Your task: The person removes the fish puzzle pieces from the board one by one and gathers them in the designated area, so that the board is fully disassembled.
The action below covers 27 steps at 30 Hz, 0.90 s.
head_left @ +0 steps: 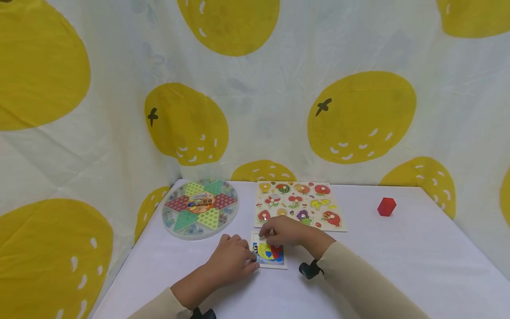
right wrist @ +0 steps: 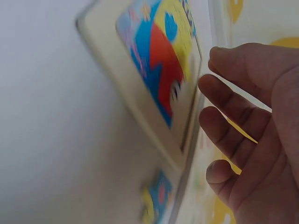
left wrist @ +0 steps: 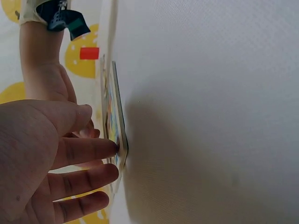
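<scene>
A small picture puzzle in a pale wooden frame lies on the table, its picture yellow, red and blue. My left hand is at the frame's left side, with relaxed fingers at its edge. Over the far side of the puzzle is my right hand. Its fingers are loosely bent and nothing shows between them. In the right wrist view a loose blue and yellow puzzle piece lies on the table beside the frame, somewhat blurred.
Behind the puzzle lies a wooden fruit peg board. A round Chinese checkers board is at the back left, and a red block at the back right. A lemon-print curtain borders the white table.
</scene>
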Tool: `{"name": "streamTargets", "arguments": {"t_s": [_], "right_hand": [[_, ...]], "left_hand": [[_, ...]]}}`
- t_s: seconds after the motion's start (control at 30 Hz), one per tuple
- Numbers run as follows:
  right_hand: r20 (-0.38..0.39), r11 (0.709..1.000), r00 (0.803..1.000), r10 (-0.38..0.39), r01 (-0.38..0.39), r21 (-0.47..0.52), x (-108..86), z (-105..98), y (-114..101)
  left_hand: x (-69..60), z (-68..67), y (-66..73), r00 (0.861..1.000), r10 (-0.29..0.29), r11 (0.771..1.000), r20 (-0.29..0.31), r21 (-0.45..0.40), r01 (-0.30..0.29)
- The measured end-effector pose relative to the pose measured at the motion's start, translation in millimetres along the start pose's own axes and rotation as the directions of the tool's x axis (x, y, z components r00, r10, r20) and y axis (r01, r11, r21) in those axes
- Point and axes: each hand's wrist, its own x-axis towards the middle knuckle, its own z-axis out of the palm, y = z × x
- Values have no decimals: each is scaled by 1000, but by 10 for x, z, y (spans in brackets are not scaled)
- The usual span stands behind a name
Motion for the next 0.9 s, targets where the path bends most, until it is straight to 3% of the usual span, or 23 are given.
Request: {"name": "streamTargets", "arguments": {"t_s": [0.33, 0.67, 0.9], "right_hand": [[11, 993, 999, -53, 54, -106, 102, 136, -113], [8, 970, 1000, 14, -12, -244, 125, 149, -222], [-6, 963, 995, 102, -100, -249, 109, 180, -344]], "left_hand": [[-41, 8, -2, 1000, 18, 1000, -24, -22, -18], [-38, 5, -19, 1000, 10, 999, 12, -50, -9], [-34, 18, -13, 1000, 9, 997, 20, -70, -8]]}}
